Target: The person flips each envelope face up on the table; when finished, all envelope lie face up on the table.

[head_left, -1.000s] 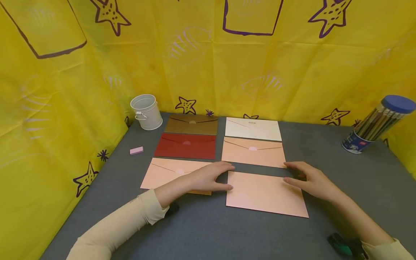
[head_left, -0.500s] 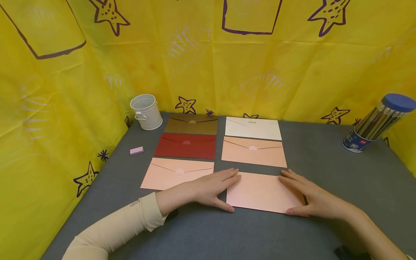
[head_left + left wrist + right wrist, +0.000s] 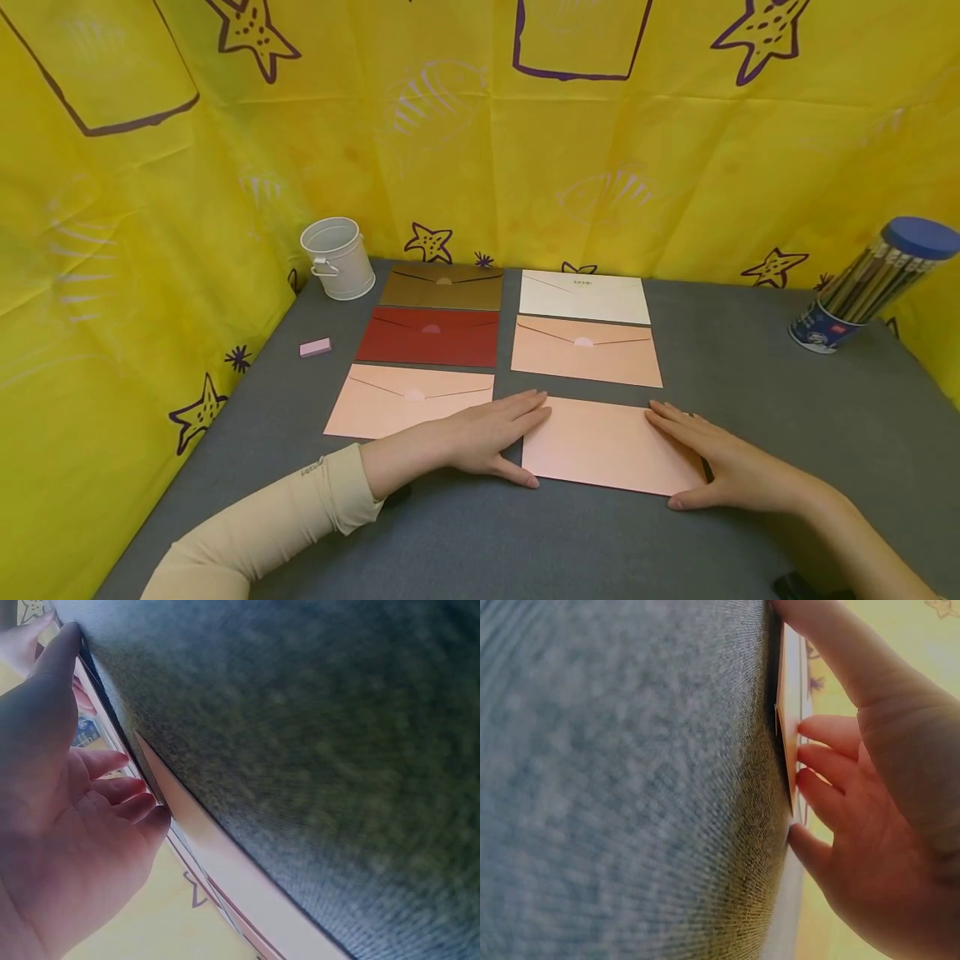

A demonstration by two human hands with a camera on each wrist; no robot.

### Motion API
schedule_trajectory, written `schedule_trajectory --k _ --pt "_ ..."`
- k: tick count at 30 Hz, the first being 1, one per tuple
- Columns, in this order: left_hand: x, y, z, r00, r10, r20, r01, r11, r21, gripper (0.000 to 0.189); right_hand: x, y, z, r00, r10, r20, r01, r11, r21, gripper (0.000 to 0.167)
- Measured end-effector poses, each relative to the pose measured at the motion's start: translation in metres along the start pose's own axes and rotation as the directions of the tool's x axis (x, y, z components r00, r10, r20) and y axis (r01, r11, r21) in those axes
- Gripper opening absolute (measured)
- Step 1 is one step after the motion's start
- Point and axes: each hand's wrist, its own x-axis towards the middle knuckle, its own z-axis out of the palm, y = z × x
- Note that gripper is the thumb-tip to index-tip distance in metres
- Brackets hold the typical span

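Note:
A pale pink envelope (image 3: 600, 442) lies plain side up at the front right of two columns of envelopes. My left hand (image 3: 487, 435) rests at its left edge, fingers extended at the far corner, thumb by the near corner. My right hand (image 3: 738, 467) frames the right end the same way, with extended fingers (image 3: 829, 761) beside the envelope's edge in the right wrist view. To the left, partly behind my left forearm, lies another pink envelope (image 3: 408, 392), flap side up. Behind are a peach envelope (image 3: 585, 362) and a red envelope (image 3: 427, 346).
At the back lie a brown-gold envelope (image 3: 442, 296) and a white envelope (image 3: 585, 300). A white bucket (image 3: 341, 267) and a small pink eraser (image 3: 315, 347) are at left. A blue tub of pencils (image 3: 828, 327) stands at right. Yellow patterned cloth (image 3: 495, 150) hangs behind the table.
Both hands have come down nearer the front and spread along the short ends of the plain pink envelope. Its right end has shifted very slightly left. The other envelopes stay put.

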Motion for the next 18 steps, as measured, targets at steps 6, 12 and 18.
schedule_trajectory --k 6,12,18 --pt "-0.0006 0.0007 -0.0017 1.000 -0.015 0.017 0.015 1.000 -0.001 0.097 -0.0007 0.0001 0.0003 1.000 0.006 0.001 -0.006 1.000 0.011 0.092" --pt "-0.0003 0.0002 -0.0017 1.000 -0.012 0.020 0.013 1.000 -0.003 0.095 -0.0009 -0.0002 0.0004 1.000 0.007 -0.001 -0.007 1.000 0.015 0.092" --pt "-0.0006 0.0002 -0.0042 1.000 -0.015 0.023 0.015 1.000 0.001 0.091 -0.0012 -0.0020 -0.0011 1.000 0.020 -0.003 -0.020 1.000 0.014 0.091"
